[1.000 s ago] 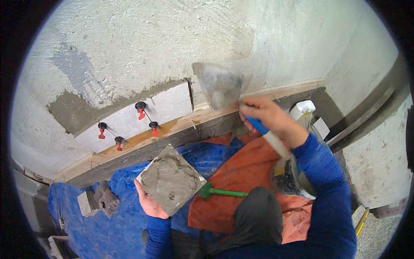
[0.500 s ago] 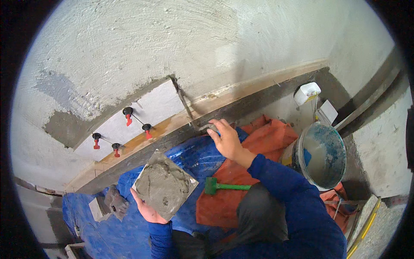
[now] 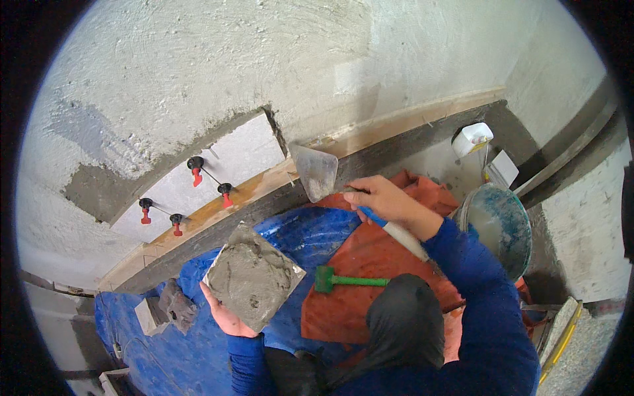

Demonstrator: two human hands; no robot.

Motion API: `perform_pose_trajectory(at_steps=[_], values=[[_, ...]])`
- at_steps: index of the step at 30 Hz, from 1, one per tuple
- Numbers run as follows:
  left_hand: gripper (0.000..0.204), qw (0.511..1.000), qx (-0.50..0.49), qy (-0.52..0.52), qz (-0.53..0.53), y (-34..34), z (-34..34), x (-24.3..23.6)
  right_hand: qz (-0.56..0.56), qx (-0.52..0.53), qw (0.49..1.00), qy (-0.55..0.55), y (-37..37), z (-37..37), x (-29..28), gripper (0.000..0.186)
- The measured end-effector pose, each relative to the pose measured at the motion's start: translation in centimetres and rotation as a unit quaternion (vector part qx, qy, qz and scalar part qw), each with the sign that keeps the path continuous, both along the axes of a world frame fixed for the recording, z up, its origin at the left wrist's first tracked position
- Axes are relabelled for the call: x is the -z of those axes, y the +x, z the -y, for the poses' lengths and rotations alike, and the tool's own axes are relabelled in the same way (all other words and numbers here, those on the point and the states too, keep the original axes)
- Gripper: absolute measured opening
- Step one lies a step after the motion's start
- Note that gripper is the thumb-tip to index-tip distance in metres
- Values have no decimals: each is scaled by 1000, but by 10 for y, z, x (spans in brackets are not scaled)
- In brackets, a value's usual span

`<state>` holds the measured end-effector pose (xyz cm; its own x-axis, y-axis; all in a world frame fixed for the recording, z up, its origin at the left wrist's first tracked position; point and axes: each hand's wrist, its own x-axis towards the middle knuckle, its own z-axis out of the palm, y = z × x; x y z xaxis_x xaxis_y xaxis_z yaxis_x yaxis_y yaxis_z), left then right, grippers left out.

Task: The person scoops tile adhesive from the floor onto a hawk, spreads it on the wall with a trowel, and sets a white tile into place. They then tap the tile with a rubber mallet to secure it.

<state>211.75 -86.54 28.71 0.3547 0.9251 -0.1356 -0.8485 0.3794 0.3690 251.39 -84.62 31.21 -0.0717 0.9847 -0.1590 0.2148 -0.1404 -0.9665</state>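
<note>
My left hand (image 3: 228, 315) supports a square tile (image 3: 297, 273) from below, gripping its near left edge. Grey mortar (image 3: 254, 277) covers most of the tile's upper face, leaving pale corners bare. In my right hand (image 3: 399, 203) is a trowel (image 3: 316, 173) with a blue and white handle; its flat, grey-smeared blade points up and left, in front of the wooden strip on the wall. White tiles (image 3: 247, 153) are set along the wall, with red and black levelling clamps (image 3: 195, 170) at their joints.
A green mallet (image 3: 325, 280) lies on the orange cloth (image 3: 360, 313), over a blue tarp (image 3: 172, 360). A mortar-stained bucket (image 3: 505, 231) stands to the right, with a white container (image 3: 472, 140) beyond. Tiles (image 3: 152, 317) and a grey rag (image 3: 177, 307) lie at left.
My right hand has moved right and turned, bringing the trowel's blade away from the end of the wall tiles and flat into view. My left hand and the mortar-covered tile stay nearly in place.
</note>
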Motion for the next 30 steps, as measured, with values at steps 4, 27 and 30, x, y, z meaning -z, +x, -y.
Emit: perform_pose_trajectory(at_steps=[4, 27, 30], values=[[69, 1000, 13, 12, 16, -9, 3, -5, -55, -41, 991, -116, -7, -18, -34, 32], [75, 999, 2, -38, 30, -26, -3, -8, 182, -33, 971, 149, -19, -16, -104, 40], [75, 999, -4, -44, 20, -21, -2, -9, 390, 43, 787, 476, -14, -32, -82, 37]])
